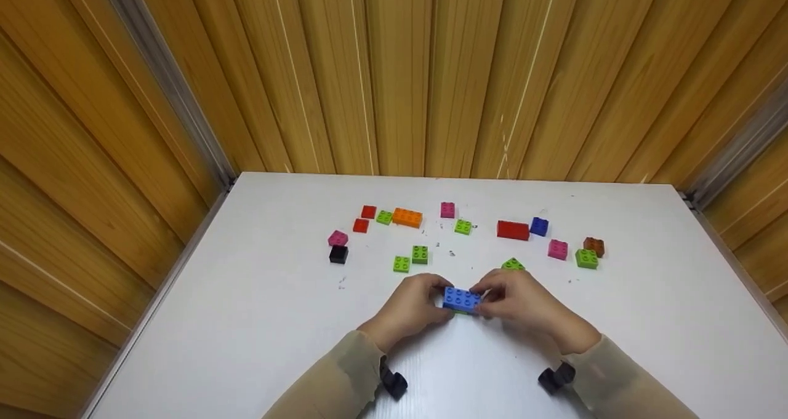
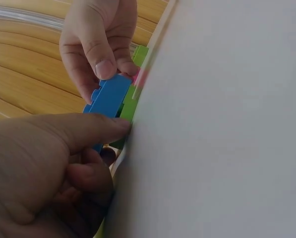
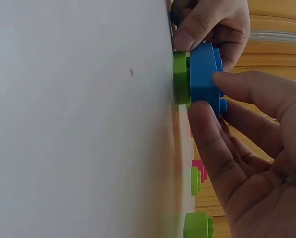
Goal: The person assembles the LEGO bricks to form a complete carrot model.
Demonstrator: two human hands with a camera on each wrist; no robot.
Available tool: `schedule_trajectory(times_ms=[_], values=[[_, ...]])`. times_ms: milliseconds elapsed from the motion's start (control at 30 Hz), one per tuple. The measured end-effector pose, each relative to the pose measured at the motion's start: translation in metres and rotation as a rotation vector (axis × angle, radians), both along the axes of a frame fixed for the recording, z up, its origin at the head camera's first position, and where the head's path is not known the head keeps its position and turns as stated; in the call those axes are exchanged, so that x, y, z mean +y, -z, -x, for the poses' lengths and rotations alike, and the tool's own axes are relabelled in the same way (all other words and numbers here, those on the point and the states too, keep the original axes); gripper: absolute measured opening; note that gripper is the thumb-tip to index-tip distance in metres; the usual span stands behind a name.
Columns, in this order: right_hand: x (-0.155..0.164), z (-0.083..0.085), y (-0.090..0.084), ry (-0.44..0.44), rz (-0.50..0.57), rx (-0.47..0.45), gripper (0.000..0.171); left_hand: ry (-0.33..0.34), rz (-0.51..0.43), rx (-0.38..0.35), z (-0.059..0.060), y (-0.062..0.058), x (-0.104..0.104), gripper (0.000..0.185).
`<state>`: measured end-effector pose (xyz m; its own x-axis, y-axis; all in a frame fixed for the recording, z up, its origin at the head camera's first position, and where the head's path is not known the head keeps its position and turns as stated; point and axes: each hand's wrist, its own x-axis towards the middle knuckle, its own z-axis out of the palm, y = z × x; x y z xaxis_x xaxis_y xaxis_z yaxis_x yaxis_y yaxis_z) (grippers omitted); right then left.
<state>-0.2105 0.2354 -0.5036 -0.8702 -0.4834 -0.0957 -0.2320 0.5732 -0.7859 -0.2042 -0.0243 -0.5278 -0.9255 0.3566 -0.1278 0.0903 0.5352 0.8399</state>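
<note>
A blue brick (image 1: pixel 460 300) with two rows of studs is over a green brick (image 3: pixel 180 82) near the front middle of the white table. My right hand (image 1: pixel 523 299) pinches the blue brick at its right end between thumb and fingers. From the left, my left hand (image 1: pixel 409 303) grips the green brick, its thumb low on the side in the left wrist view. A narrow gap shows between the two bricks in the right wrist view. Just beyond my right hand lies another green brick (image 1: pixel 513 264), partly hidden.
Behind the hands on the white table (image 1: pixel 246 320) lie several loose bricks, among them an orange one (image 1: pixel 407 218), a red one (image 1: pixel 513 230), a black one (image 1: pixel 338 255) and a dark blue one (image 1: pixel 539 226). Wood-patterned panels (image 1: pixel 394 74) close off the back and sides.
</note>
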Motion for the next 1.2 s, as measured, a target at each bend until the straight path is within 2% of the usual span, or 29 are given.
schedule_trajectory(times_ms=[300,600,867,1200], values=[[-0.0038,-0.002,0.0018,-0.008,-0.04,0.047,0.026,0.026,-0.021,0.04,-0.004,0.0027,-0.0034,0.042],[-0.006,-0.0042,-0.0003,0.004,-0.04,0.058,0.027,-0.001,-0.027,-0.02,-0.0046,-0.0008,-0.0015,0.038],[-0.0089,-0.0066,-0.001,0.022,-0.007,0.053,0.026,-0.005,-0.057,-0.037,-0.0023,-0.0003,-0.002,0.026],[-0.0087,-0.0089,-0.0016,0.055,-0.043,0.031,0.025,-0.024,-0.045,-0.051,-0.0019,-0.0006,-0.0001,0.027]])
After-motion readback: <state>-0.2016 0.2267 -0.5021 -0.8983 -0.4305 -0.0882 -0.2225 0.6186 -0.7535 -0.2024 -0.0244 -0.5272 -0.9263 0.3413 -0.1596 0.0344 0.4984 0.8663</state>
